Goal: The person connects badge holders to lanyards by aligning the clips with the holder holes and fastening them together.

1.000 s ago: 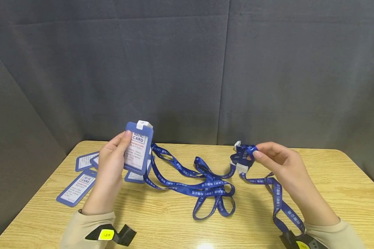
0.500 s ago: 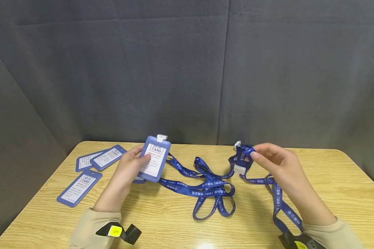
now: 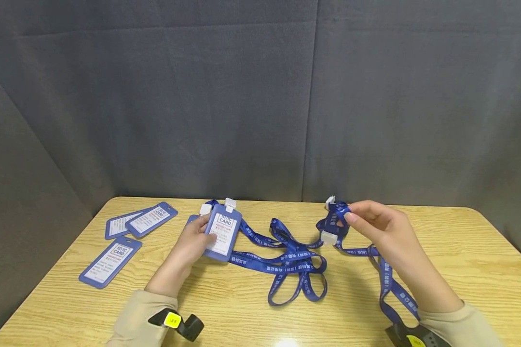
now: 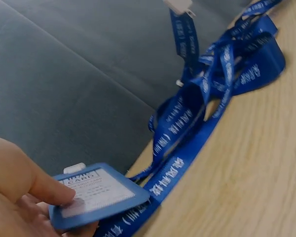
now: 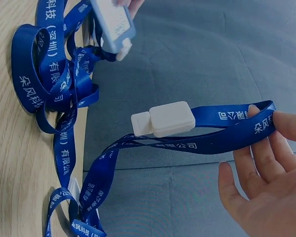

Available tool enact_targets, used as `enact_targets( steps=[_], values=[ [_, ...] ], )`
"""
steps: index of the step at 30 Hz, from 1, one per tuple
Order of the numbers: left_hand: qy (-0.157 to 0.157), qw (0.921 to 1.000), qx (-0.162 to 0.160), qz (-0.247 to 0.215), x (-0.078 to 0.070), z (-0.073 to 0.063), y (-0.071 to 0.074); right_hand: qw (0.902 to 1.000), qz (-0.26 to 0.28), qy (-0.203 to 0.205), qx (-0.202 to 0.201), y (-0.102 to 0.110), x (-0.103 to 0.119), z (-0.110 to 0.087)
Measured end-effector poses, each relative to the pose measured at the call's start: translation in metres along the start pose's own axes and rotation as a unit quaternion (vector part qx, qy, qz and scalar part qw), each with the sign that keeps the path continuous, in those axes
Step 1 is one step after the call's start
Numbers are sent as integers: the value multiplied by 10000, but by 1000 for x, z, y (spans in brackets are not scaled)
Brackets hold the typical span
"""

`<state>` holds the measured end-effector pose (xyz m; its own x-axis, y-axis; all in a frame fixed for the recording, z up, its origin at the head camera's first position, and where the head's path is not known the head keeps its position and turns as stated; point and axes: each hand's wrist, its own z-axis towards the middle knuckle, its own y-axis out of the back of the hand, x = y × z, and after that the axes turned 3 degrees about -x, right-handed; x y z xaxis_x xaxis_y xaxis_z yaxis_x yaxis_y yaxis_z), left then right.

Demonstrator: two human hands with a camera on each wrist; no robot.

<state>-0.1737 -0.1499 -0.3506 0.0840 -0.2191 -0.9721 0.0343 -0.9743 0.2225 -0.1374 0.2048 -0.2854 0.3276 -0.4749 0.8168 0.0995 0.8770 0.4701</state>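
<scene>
My left hand (image 3: 192, 242) pinches a blue-framed ID badge holder (image 3: 224, 232), thumb across its front; a white clip (image 3: 230, 204) sits at its top. Partly behind it is a second badge holder (image 3: 192, 219), with its own white clip (image 3: 205, 209). On the right, my right hand (image 3: 386, 224) pinches a fold of blue printed lanyard (image 3: 341, 210) between thumb and fingers. From that lanyard a white clip (image 5: 171, 119) sticks out in the right wrist view. The left wrist view shows the held holder (image 4: 99, 195) tilted over lanyard straps.
Three loose badge holders lie at the table's left: one nearer (image 3: 110, 262), one (image 3: 152, 219) overlapping another (image 3: 116, 225). Tangled lanyard straps (image 3: 282, 267) cover the middle. More strap (image 3: 386, 284) lies by my right wrist. A grey curtain (image 3: 243, 106) hangs behind the table (image 3: 234, 308).
My left hand has carried the badge holder rightward and down toward the table, uncovering loose holders on the left. The right hand keeps its pinch, shifting slightly left.
</scene>
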Motion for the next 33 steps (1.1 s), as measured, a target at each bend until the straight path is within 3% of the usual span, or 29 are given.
enact_targets(
  steps=[7,11,15,21,26,29,33],
  values=[
    [5,9986,271,450,10,4,-3,10000,25,75,22,-1,0,0],
    [-158,9952,119,960,12,6,-4,10000,11,54,45,-1,0,0],
    [-421,9868,-131,1555,13,6,-5,10000,-42,39,58,-2,-1,-1],
    [-667,9776,-247,1978,9,4,-5,10000,-22,-37,34,-1,-2,0],
    [-1011,9620,-420,2501,3,1,-2,9997,-203,14,106,0,-3,1],
    [-1192,9542,-507,2695,2,0,0,9979,-524,105,376,0,-4,2],
    [-1242,9518,-559,2748,3,1,4,9919,-912,247,845,-1,-5,2]
  ],
)
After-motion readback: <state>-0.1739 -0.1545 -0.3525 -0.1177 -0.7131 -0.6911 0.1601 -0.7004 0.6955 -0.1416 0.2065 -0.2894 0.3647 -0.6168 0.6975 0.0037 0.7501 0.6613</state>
